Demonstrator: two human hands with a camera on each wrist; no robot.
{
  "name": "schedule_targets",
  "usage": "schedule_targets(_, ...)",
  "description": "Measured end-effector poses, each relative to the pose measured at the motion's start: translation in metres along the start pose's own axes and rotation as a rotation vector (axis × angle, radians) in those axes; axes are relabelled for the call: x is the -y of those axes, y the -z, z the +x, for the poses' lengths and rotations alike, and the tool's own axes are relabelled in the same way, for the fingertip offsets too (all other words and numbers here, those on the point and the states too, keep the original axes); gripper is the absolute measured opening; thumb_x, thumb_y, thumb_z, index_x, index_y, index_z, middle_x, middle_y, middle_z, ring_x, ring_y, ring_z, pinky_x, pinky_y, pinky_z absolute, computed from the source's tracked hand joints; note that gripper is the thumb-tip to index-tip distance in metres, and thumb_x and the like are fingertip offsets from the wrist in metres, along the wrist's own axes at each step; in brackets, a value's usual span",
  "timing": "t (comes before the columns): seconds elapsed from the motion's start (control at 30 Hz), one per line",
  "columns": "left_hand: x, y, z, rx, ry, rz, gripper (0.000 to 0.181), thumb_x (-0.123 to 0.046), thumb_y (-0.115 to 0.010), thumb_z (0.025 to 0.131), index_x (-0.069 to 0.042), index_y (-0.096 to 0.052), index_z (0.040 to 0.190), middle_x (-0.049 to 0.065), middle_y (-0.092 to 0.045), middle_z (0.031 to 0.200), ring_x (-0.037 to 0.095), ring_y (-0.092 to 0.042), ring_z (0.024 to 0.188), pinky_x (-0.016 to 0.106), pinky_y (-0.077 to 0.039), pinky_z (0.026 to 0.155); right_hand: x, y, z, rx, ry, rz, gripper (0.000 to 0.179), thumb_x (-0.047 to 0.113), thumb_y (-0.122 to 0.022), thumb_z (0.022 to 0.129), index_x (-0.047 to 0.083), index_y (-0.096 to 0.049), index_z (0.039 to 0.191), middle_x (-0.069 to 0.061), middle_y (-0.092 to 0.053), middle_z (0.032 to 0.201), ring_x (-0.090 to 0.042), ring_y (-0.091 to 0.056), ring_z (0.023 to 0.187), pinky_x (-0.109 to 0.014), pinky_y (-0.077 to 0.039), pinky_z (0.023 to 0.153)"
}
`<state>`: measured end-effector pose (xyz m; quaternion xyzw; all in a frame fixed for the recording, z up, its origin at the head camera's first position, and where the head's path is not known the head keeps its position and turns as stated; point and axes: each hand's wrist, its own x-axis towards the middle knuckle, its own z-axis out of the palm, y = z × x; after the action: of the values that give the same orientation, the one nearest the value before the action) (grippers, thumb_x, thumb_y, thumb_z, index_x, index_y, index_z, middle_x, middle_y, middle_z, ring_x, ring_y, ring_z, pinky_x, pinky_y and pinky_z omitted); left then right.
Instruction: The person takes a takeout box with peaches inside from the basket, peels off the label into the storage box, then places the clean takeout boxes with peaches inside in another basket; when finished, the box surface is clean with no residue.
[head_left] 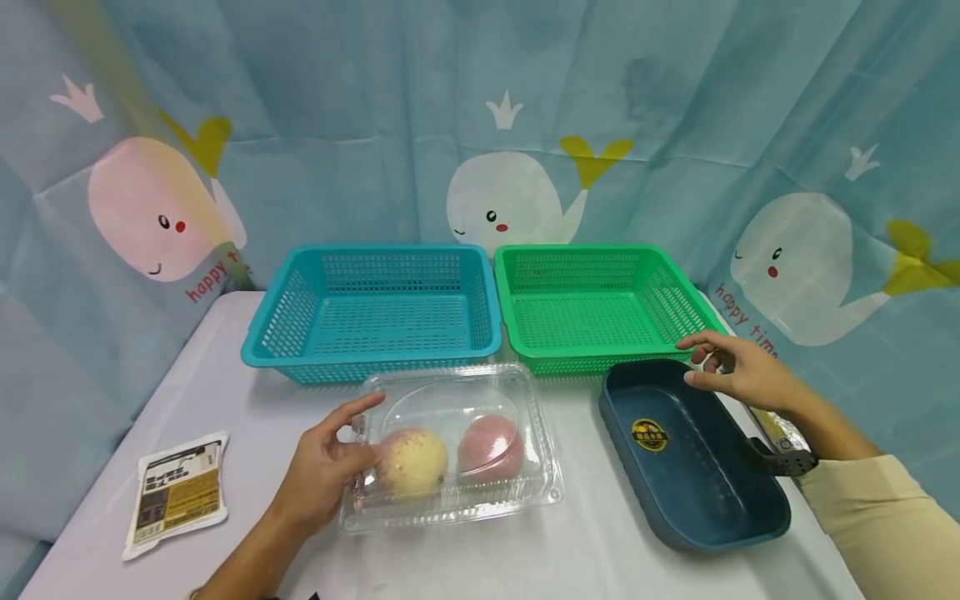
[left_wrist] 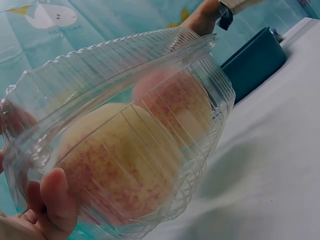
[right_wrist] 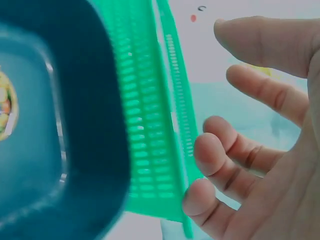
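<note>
My left hand (head_left: pixel 322 467) grips the left edge of a clear plastic clamshell box (head_left: pixel 542 454), thumb on the near side and fingers behind the rim. Two round peaches lie inside, a yellow one with red speckles (head_left: pixel 414 462) on the left and a pink one (head_left: pixel 491 450) on the right. In the left wrist view the box (left_wrist: pixel 200 145) is tilted and raised over the white table. My right hand (head_left: pixel 738 372) hovers over the far right end of a dark blue tray (head_left: pixel 697 475), its fingers loosely bent and holding nothing.
Behind stand a blue mesh basket (head_left: pixel 390 325) and a green mesh basket (head_left: pixel 577 321), side by side. A flat white and brown packet (head_left: pixel 180 496) lies at the left. Another package (head_left: pixel 776 429) is partly hidden beneath the right wrist. A whale-print curtain (head_left: pixel 360 167) surrounds the table.
</note>
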<state>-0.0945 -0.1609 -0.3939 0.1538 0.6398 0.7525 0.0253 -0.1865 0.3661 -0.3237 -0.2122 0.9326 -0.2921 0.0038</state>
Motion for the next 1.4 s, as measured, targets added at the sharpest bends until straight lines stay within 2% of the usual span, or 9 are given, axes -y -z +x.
schedule_targets(0.17, -0.006, -0.001, -0.001, -0.003, -0.002, 0.001, 0.060, 0.017, -0.050, 0.086, 0.002, -0.039, 0.143, 0.020, -0.021, 0.112, 0.015, -0.060, 0.056, 0.029, -0.055, 0.054, -0.004, 0.015, 0.005, -0.037, -0.053, -0.016, 0.040, 0.017, -0.068, 0.092, 0.006, -0.056, 0.128, -0.015, -0.052, 0.108, -0.021, -0.053, 0.082, -0.036, -0.044, 0.061)
schedule_targets(0.27, -0.009, -0.002, -0.001, 0.004, -0.012, -0.007, 0.059, 0.016, -0.050, 0.087, 0.000, -0.040, 0.143, 0.033, -0.031, 0.083, 0.012, -0.057, 0.050, 0.028, -0.054, 0.050, -0.012, 0.019, 0.006, -0.052, -0.074, -0.004, 0.040, 0.017, -0.066, 0.093, 0.003, -0.054, 0.128, -0.017, -0.050, 0.110, -0.023, -0.051, 0.083, -0.036, -0.044, 0.060)
schedule_targets(0.4, -0.013, -0.003, -0.001, 0.022, -0.036, -0.025, 0.059, 0.016, -0.049, 0.088, -0.001, -0.041, 0.144, 0.035, -0.035, 0.078, 0.008, -0.049, 0.043, 0.024, -0.050, 0.044, -0.027, 0.022, 0.009, -0.094, -0.129, -0.025, 0.042, 0.023, -0.064, 0.094, 0.001, -0.054, 0.128, -0.020, -0.048, 0.115, -0.026, -0.048, 0.086, -0.036, -0.043, 0.058)
schedule_targets(0.5, -0.018, -0.004, 0.000, 0.028, -0.049, -0.032, 0.059, 0.017, -0.048, 0.088, -0.002, -0.041, 0.143, 0.031, -0.022, 0.119, 0.007, -0.049, 0.045, 0.023, -0.049, 0.045, -0.035, 0.024, 0.012, -0.122, -0.174, -0.044, 0.047, 0.030, -0.062, 0.094, -0.001, -0.054, 0.128, -0.028, -0.041, 0.127, -0.035, -0.045, 0.096, -0.044, -0.045, 0.060)
schedule_targets(0.57, -0.022, -0.004, 0.001, 0.025, -0.051, -0.033, 0.059, 0.017, -0.048, 0.088, -0.001, -0.041, 0.143, 0.032, -0.017, 0.122, 0.007, -0.048, 0.045, 0.023, -0.048, 0.043, -0.041, 0.024, 0.014, -0.133, -0.195, -0.057, 0.049, 0.033, -0.062, 0.094, -0.002, -0.054, 0.128, -0.031, -0.035, 0.135, -0.044, -0.043, 0.104, -0.053, -0.045, 0.064)
schedule_targets(0.63, -0.025, -0.004, 0.004, 0.027, -0.059, -0.030, 0.058, 0.017, -0.047, 0.088, 0.000, -0.041, 0.143, 0.027, -0.009, 0.130, 0.009, -0.050, 0.046, 0.024, -0.049, 0.044, -0.047, 0.023, 0.016, -0.140, -0.208, -0.082, 0.051, 0.035, -0.062, 0.094, -0.003, -0.055, 0.127, -0.033, -0.029, 0.140, -0.053, -0.038, 0.113, -0.063, -0.042, 0.071)
schedule_targets(0.83, -0.038, -0.007, 0.013, 0.020, -0.068, -0.007, 0.057, 0.016, -0.046, 0.089, -0.001, -0.040, 0.143, 0.021, -0.012, 0.132, 0.010, -0.050, 0.044, 0.025, -0.048, 0.040, -0.060, 0.016, 0.019, -0.117, -0.236, -0.143, 0.059, 0.038, -0.061, 0.093, -0.010, -0.054, 0.126, -0.035, -0.017, 0.149, -0.061, -0.015, 0.130, -0.077, -0.022, 0.089)
schedule_targets(1.1, -0.057, -0.015, 0.032, -0.039, -0.062, 0.093, 0.055, 0.011, -0.050, 0.090, 0.000, -0.041, 0.143, 0.018, -0.013, 0.144, 0.014, -0.049, 0.048, 0.025, -0.051, 0.048, -0.069, 0.010, 0.017, -0.024, -0.286, -0.144, 0.071, 0.042, -0.056, 0.096, -0.016, -0.042, 0.135, -0.031, -0.011, 0.153, -0.063, -0.020, 0.127, -0.074, -0.028, 0.090)
schedule_targets(1.4, -0.079, -0.029, 0.064, -0.103, -0.008, 0.096, 0.055, 0.008, -0.054, 0.089, -0.004, -0.045, 0.142, 0.015, -0.026, 0.119, 0.014, -0.046, 0.059, 0.022, -0.049, 0.047, -0.071, 0.004, 0.024, -0.017, -0.276, -0.118, 0.075, 0.043, -0.056, 0.096, -0.016, -0.037, 0.138, -0.030, -0.006, 0.154, -0.063, -0.020, 0.127, -0.073, -0.029, 0.091)
